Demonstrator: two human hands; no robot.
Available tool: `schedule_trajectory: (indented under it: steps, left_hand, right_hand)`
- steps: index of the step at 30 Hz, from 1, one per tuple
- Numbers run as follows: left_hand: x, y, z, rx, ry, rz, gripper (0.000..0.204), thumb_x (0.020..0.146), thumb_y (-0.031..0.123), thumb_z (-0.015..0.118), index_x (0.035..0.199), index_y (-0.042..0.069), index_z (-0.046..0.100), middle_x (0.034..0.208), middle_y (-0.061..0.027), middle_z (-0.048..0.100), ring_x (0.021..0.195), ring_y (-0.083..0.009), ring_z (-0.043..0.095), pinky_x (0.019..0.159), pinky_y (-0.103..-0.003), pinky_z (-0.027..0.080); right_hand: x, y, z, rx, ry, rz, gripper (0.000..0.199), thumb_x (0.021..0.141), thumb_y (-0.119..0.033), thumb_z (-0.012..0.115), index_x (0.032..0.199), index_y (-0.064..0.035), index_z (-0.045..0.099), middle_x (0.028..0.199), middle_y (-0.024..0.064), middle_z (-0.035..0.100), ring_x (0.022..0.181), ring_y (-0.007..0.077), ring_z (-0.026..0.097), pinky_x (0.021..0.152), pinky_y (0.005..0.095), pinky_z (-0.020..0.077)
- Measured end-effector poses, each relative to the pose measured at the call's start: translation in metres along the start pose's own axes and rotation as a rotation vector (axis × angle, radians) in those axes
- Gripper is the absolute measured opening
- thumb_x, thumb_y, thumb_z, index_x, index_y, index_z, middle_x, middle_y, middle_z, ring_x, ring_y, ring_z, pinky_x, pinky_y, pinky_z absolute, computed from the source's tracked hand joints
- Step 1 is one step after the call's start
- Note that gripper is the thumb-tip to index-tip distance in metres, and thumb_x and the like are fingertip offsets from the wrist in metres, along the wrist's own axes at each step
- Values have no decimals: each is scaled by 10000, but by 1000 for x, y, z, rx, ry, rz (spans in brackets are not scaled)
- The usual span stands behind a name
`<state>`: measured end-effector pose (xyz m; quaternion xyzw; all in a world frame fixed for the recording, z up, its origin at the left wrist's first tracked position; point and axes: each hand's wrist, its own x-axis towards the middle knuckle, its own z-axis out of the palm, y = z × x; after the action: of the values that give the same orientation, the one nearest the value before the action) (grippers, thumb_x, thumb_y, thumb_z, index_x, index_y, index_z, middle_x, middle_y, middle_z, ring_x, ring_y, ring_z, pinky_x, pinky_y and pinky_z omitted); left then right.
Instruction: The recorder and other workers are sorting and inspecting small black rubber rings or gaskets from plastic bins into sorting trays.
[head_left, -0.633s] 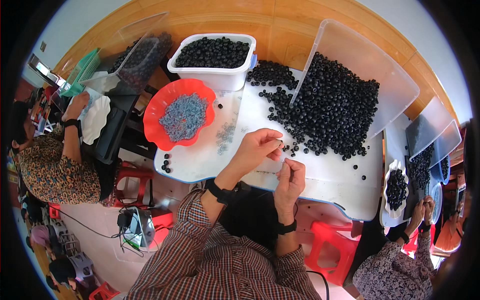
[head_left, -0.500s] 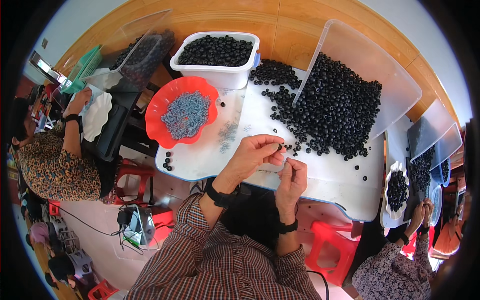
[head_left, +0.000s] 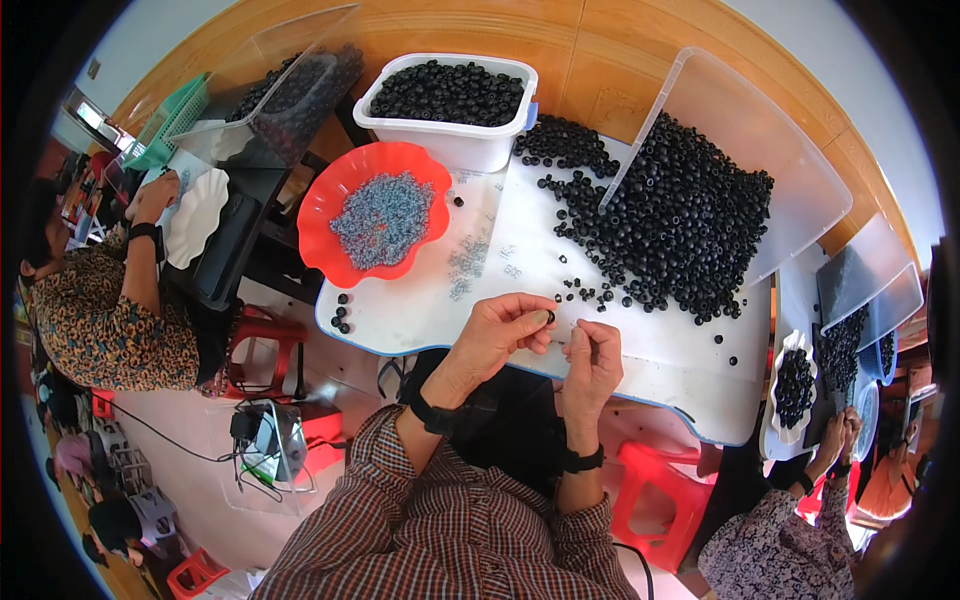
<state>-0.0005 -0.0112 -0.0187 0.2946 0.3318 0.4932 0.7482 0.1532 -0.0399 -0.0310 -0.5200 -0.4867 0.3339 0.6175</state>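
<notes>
My left hand [head_left: 497, 335] pinches a small, round black piece [head_left: 549, 316] between thumb and finger, above the table's near edge. Close by on its right, my right hand [head_left: 593, 364] is closed in a pinch; a tiny pale bit seems to show at its fingertips, too small to name. Just beyond the hands a big heap of similar black pieces [head_left: 690, 215] spreads over the white table [head_left: 420, 315], spilling from a tipped clear bin [head_left: 775, 130]. To the left, a red wavy-rimmed bowl [head_left: 318, 212] holds many small grey-blue translucent parts [head_left: 382, 222].
Behind the bowl stands a white tub [head_left: 440, 146] full of black pieces. A few loose black pieces [head_left: 340, 313] lie at the table's left edge. Co-workers sit at both sides, with a white scalloped tray [head_left: 196, 218] at left. A red stool [head_left: 660, 500] stands below the table.
Both hands have come slightly nearer to me, and the left fingers have shifted around the black piece. The whole view has moved a little.
</notes>
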Motion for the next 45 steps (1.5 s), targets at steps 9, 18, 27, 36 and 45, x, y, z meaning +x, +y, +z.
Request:
schedule_trajectory:
  steps: [9,18,27,36,45]
  left_hand:
    - [-5,-1,-4,-45,15,-15,228,970,60,587,1170,-32,645,933,-92,694,746,-113,669,706,-251,572]
    - [-9,-2,-11,-17,4,0,224,968,74,596,1161,-26,653,911,-72,701,746,-112,671,719,-254,574]
    - [-11,-3,-14,18,-2,1,211,961,82,612,1140,-12,673,878,-57,701,741,-101,668,716,-245,575]
    - [-10,-3,-21,103,-47,4,206,971,59,582,1134,-36,666,884,-71,688,741,-113,659,690,-264,588]
    - [-17,2,-34,-231,-47,7,251,978,109,583,1171,-43,632,943,-108,688,751,-127,645,679,-266,544]
  right_hand:
    - [-5,-13,14,115,-96,48,91,938,-16,606,1020,22,619,983,48,566,725,80,560,620,202,448]
    - [-7,-16,18,90,-123,37,80,935,-22,619,1006,14,628,996,45,572,739,79,569,618,200,452]
    - [-7,-20,18,40,-168,84,57,912,37,624,965,15,625,960,51,571,775,92,579,666,214,473]
    - [-4,-18,17,253,-191,389,43,922,-19,650,944,-3,618,792,19,638,678,63,563,618,203,454]
    - [-5,-14,18,185,-142,372,80,944,-78,637,981,-7,649,756,-3,621,637,54,538,576,200,435]
